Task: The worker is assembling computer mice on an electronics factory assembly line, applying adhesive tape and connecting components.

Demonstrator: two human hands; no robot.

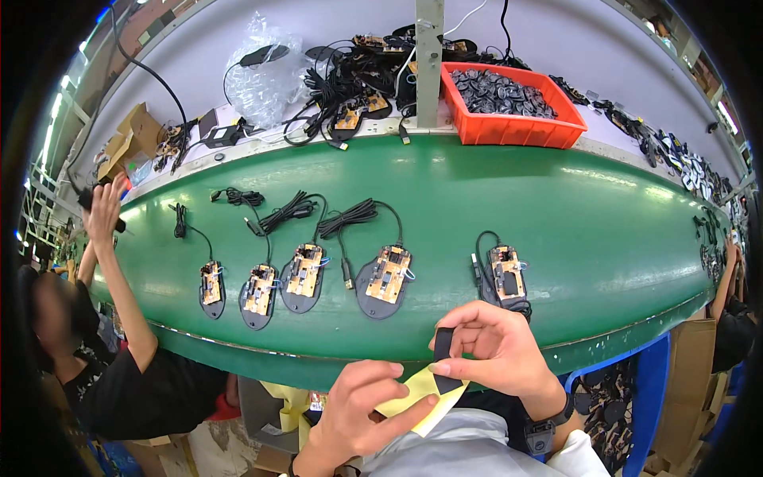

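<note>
My left hand (pixel 362 409) holds a yellow backing paper (pixel 429 409) between its fingers, low in front of the belt's near edge. Pinched in my right hand (pixel 501 350) is a black strip (pixel 443 343), whose lower part lies over the paper; whether it is still stuck there I cannot tell. Just beyond my right hand, a mouse base with a tan circuit board (pixel 506 274) lies on the green belt (pixel 429 183) with its cable bundled. Further left lie several similar bases, among them one mouse base (pixel 385 282) with a coiled black cable.
At the back stands a red bin (pixel 517 131) full of small dark parts, beside a heap of cabled boards (pixel 350 87) and clear plastic wrap (pixel 266 71). A co-worker (pixel 119 342) raises a hand tool at left. A blue bin (pixel 648 397) is at my right.
</note>
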